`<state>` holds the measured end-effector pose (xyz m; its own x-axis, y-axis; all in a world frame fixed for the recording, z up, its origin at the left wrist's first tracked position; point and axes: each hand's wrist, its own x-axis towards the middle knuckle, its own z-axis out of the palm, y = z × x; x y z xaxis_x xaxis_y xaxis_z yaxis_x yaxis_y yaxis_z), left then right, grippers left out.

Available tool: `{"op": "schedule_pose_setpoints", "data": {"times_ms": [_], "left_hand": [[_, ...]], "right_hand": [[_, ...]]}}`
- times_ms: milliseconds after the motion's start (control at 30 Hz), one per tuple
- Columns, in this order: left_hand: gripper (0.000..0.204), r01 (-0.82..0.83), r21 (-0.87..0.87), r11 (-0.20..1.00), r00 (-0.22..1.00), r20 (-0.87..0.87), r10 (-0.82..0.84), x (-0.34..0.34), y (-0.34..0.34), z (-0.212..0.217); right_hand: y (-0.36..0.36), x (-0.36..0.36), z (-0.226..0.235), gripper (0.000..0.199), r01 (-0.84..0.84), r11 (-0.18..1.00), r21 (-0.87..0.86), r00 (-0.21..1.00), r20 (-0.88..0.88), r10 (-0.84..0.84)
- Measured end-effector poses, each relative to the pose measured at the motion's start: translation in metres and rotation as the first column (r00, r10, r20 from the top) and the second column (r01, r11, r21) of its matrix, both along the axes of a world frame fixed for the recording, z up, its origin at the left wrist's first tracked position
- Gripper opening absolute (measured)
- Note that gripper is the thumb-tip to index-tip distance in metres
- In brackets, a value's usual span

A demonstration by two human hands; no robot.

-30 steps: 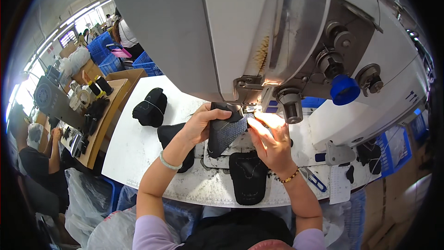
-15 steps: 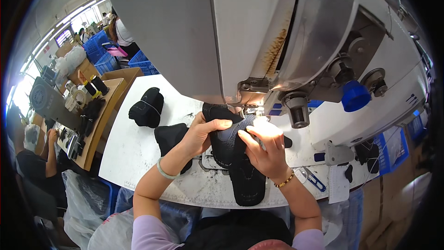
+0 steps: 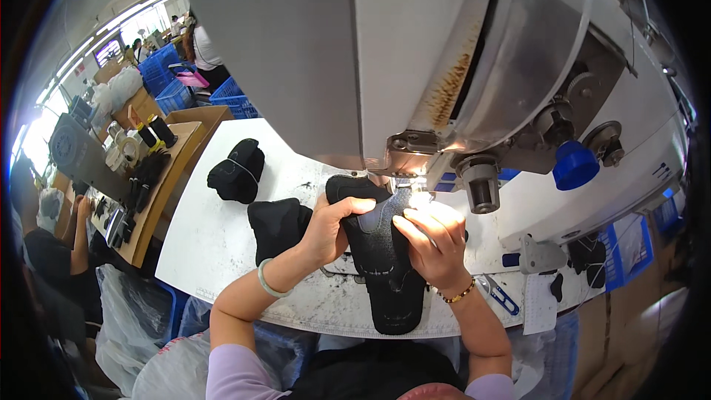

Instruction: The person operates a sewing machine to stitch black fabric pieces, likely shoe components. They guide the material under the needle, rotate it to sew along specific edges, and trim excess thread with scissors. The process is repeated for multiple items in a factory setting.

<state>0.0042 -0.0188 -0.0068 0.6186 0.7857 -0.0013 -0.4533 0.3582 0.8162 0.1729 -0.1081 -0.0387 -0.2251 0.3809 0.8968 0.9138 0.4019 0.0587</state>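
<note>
A black fabric piece, with a greyish patch near its top and stitched lines, lies under the lit needle area of a large white sewing machine. My left hand grips its left side, thumb on top of the patch and the other fingers hidden below. On the right edge, close to the light, my right hand pinches the fabric with bent fingers. The lower part of the piece hangs toward the table's front edge. Left of my left hand sits a folded black fabric stack.
A tied black bundle lies on the white table. Blue-handled thread snips and a white paper lie at the right. A blue crate stands beyond. A co-worker's hand shows at the left bench.
The black piece has turned slightly and its upper left part now shows folded over. Both hands moved with it, a little to the right and down. The view has shifted slightly.
</note>
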Motion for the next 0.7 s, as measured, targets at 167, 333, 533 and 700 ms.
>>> {"op": "schedule_pose_setpoints", "data": {"times_ms": [167,333,533,700], "left_hand": [[0.019,0.006,-0.110,0.994,0.999,0.034,-0.002,0.002,-0.001,-0.003],[0.016,-0.035,-0.086,0.996,0.998,0.056,0.040,0.003,-0.005,-0.006],[0.025,-0.086,0.023,0.996,0.993,0.084,0.084,0.005,-0.011,-0.012],[0.030,-0.117,0.146,0.982,0.993,0.039,0.113,0.007,-0.022,-0.015]], "right_hand": [[0.000,0.004,0.000,0.040,-0.005,1.000,-0.008,1.000,-0.028,0.004],[0.002,0.007,0.002,0.039,-0.029,1.000,-0.006,0.998,-0.052,0.029],[0.000,0.010,0.006,0.024,-0.078,0.996,-0.030,0.990,-0.118,0.074],[0.009,0.025,0.001,0.032,-0.159,0.987,-0.002,0.964,-0.218,0.155]]}}
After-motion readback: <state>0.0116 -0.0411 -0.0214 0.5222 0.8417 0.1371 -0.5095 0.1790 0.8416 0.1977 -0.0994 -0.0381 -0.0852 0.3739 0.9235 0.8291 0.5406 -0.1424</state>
